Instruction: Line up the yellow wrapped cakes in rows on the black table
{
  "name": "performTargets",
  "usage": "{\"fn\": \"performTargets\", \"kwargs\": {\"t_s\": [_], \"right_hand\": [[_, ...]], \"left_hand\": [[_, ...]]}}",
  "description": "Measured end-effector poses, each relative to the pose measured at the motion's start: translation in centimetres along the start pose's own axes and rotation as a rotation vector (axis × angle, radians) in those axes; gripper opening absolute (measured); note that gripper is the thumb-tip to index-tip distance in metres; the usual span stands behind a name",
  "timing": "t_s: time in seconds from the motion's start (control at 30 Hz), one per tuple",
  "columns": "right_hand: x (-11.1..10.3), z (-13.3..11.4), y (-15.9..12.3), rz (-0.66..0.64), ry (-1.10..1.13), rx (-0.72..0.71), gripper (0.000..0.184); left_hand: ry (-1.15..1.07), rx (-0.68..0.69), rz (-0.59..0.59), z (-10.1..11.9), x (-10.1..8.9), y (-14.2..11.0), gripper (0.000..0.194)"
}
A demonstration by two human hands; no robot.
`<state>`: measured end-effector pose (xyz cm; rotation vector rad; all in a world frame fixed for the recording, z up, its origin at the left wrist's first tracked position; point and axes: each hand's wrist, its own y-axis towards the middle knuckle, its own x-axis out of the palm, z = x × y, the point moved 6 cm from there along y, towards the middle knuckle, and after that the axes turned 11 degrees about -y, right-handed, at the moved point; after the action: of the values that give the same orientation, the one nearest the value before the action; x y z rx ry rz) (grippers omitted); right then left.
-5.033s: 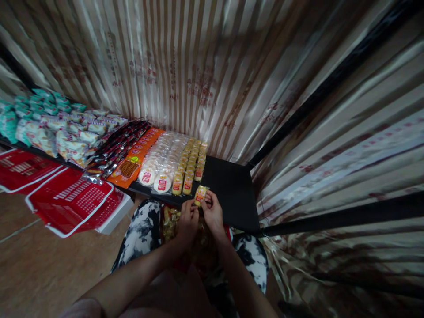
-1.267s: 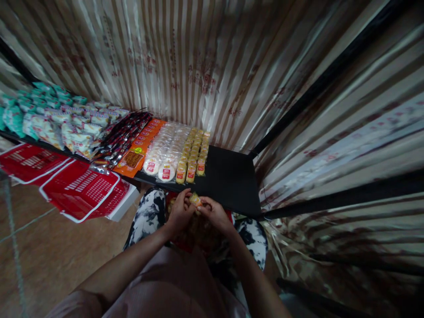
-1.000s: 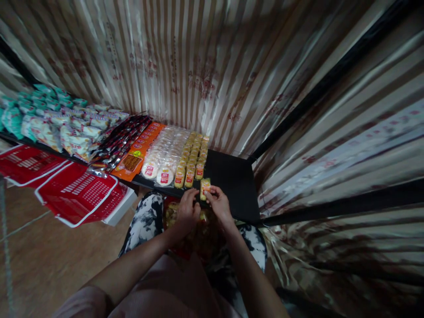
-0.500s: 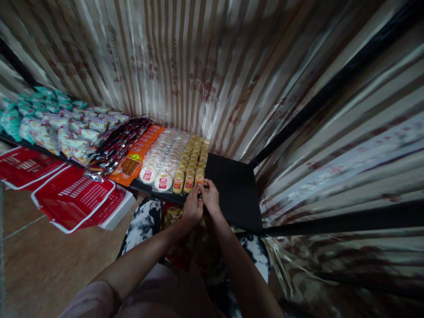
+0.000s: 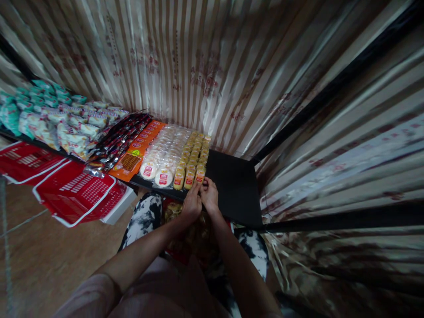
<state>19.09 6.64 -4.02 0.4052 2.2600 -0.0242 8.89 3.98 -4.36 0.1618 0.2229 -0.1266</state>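
Small yellow snack packets [image 5: 190,174] with red and orange labels stand in three rows on the black shelf [image 5: 232,187]. At the near end of the right-hand row, my left hand [image 5: 192,204] has its fingertips closed on the front yellow packet from below. My right hand [image 5: 210,194] is beside it, its curled fingers at the packet's right lower edge. The two hands nearly touch. Just left of these rows lie round white crackers [image 5: 163,176] in clear wrappers. Below the hands, between my knees, is a dim heap of yellow packets [image 5: 174,211], partly hidden by my forearms.
Further left on the shelf are orange packs [image 5: 135,152], dark shiny packets [image 5: 115,141], white packets [image 5: 73,137] and green packets [image 5: 43,97]. Red baskets [image 5: 76,194] stand on the floor. A striped curtain [image 5: 205,66] hangs behind, with black frame bars [image 5: 308,97] at right.
The view has shifted slightly, so the shelf sits a little higher in the picture. Both hands stay at the front of the right-hand yellow row, with only slight finger movement.
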Motion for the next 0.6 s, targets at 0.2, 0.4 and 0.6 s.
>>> {"fn": "performTargets", "kwargs": {"t_s": [0.2, 0.4, 0.6], "right_hand": [[-1.8, 0.1, -3.5, 0.157, 0.189, 0.017, 0.040], [0.5, 0.0, -9.4, -0.023, 0.239, -0.024, 0.032], [7.4, 1.0, -15.1, -0.606, -0.096, -0.198, 0.021]], "left_hand": [[0.109, 0.031, 0.044, 2.1, -1.8, -2.9, 0.034], [0.624, -0.144, -0.410, -1.3, -3.2, -7.8, 0.030], [0.882, -0.300, -0.793, -5.8, -4.5, -10.6, 0.022]]}}
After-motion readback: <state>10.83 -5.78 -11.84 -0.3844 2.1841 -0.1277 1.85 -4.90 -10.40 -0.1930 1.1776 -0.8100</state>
